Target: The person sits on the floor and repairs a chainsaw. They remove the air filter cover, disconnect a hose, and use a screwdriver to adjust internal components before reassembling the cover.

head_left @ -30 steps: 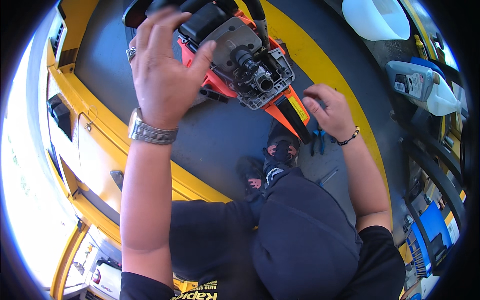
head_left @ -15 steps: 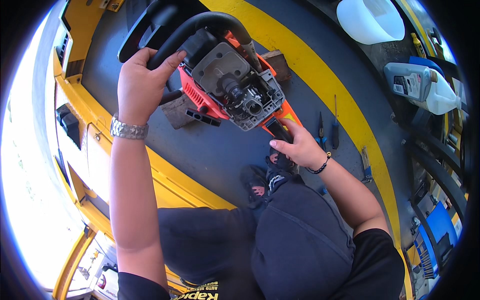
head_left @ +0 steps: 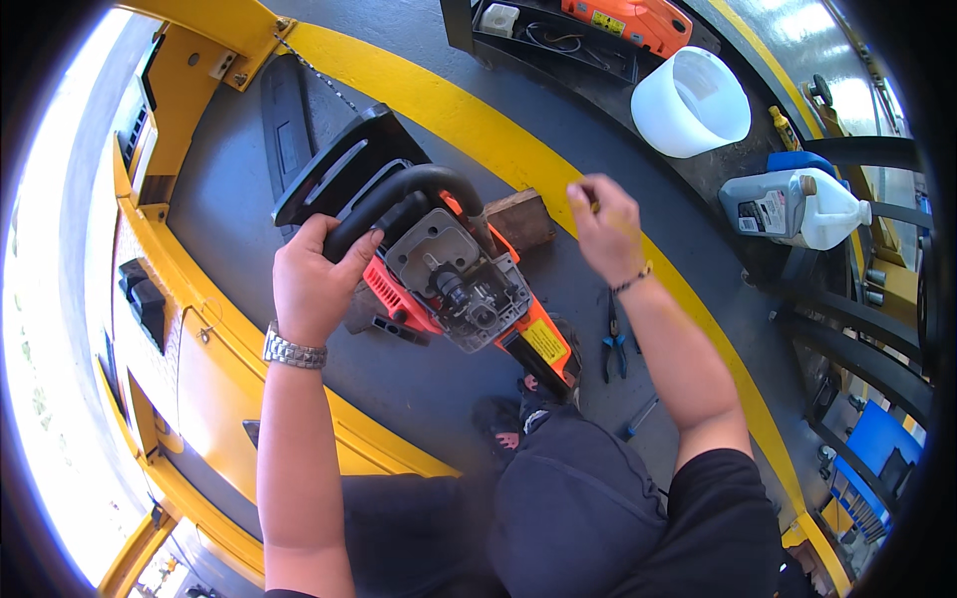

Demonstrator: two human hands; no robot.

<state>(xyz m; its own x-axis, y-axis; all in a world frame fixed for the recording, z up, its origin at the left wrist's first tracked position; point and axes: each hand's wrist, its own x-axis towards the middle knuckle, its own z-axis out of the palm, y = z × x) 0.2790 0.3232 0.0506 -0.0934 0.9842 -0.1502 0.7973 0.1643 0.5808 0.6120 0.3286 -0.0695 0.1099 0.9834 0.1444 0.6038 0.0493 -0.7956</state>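
Observation:
An orange chainsaw (head_left: 448, 283) stands before me with its top cover off and the carburettor and grey inner parts bare. My left hand (head_left: 317, 273) is wrapped round its black front handle (head_left: 424, 182). The black guide bar (head_left: 286, 130) points away to the far left. My right hand (head_left: 608, 227) is raised to the right of the saw, apart from it, fingers curled in. Whatever it may hold is too small to make out. The rear handle (head_left: 533, 364) is free, close to my shoes. A wooden block (head_left: 520, 221) lies beside and partly under the saw.
Blue-handled pliers (head_left: 614, 349) and a screwdriver (head_left: 639, 421) lie on the grey floor to the right. A dark bench holds a white tub (head_left: 688, 105), jugs (head_left: 773, 207) and an orange cover (head_left: 633, 22). A yellow steel frame (head_left: 234, 344) runs along the left.
My right hand has let go of the rear handle and moved up and to the right. My left hand keeps its hold on the front handle. The view has shifted, showing more of the bench.

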